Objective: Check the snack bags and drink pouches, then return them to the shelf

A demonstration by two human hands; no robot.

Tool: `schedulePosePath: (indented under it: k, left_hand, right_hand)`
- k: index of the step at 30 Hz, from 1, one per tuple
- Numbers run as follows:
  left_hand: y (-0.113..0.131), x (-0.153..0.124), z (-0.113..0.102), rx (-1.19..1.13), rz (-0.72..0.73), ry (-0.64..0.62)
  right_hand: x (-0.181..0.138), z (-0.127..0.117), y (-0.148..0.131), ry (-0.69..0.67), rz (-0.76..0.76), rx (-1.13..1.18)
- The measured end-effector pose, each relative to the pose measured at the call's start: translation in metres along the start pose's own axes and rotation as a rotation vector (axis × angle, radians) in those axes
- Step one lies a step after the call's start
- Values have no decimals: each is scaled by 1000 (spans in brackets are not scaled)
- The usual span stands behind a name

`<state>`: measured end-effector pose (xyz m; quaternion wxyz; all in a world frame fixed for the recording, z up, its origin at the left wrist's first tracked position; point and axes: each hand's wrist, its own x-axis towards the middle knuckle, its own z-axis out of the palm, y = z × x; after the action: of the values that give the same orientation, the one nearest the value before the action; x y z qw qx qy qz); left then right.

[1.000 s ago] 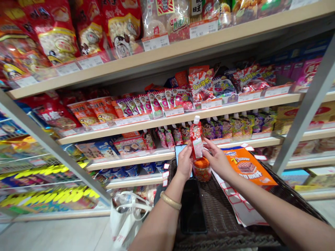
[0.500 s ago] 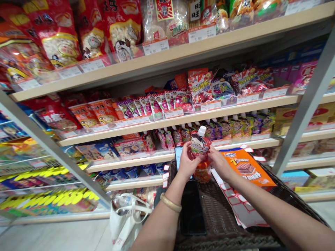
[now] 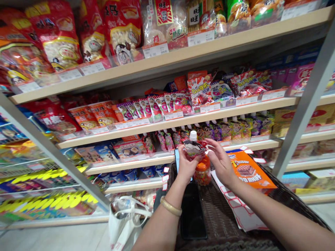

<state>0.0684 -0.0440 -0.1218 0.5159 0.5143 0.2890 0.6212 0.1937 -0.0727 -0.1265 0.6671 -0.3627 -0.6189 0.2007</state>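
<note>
My left hand (image 3: pixel 186 168) grips a drink pouch (image 3: pixel 192 148) with a white screw cap, a red and white printed front and a cartoon face. The pouch is tilted back, its cap upward. My right hand (image 3: pixel 219 161) is beside the pouch's right edge, thumb and fingers apart; whether a fingertip touches it I cannot tell. Just below the pouch stands a jar with an orange lid (image 3: pixel 203 171). A dark phone (image 3: pixel 193 213) lies under my left wrist. To the right of my right hand is an orange wafer packet (image 3: pixel 250 169).
Jar, phone and packet rest on a dark wicker surface (image 3: pixel 222 216), along with a white sheet with red lines (image 3: pixel 252 219). Ahead, shelves hold snack bags and a row of similar pouches (image 3: pixel 237 129). A white tote bag (image 3: pixel 123 223) is at lower left.
The pouch has come down slightly and tipped back in my left hand. My right hand has drawn away from its side, fingers spreading.
</note>
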Motion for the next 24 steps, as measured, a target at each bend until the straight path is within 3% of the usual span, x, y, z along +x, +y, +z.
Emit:
schedulePosePath:
  k: [7, 12, 24]
  left_hand:
    - [-3, 1, 0, 48, 50, -36]
    - [-7, 0, -1, 51, 84, -64]
    - [-9, 1, -1, 24, 60, -116]
  right_hand:
    - [2, -1, -21, 88, -264, -199]
    - [-1, -1, -21, 113, -400, -269]
    - [-2, -3, -25, 41, -527, -343]
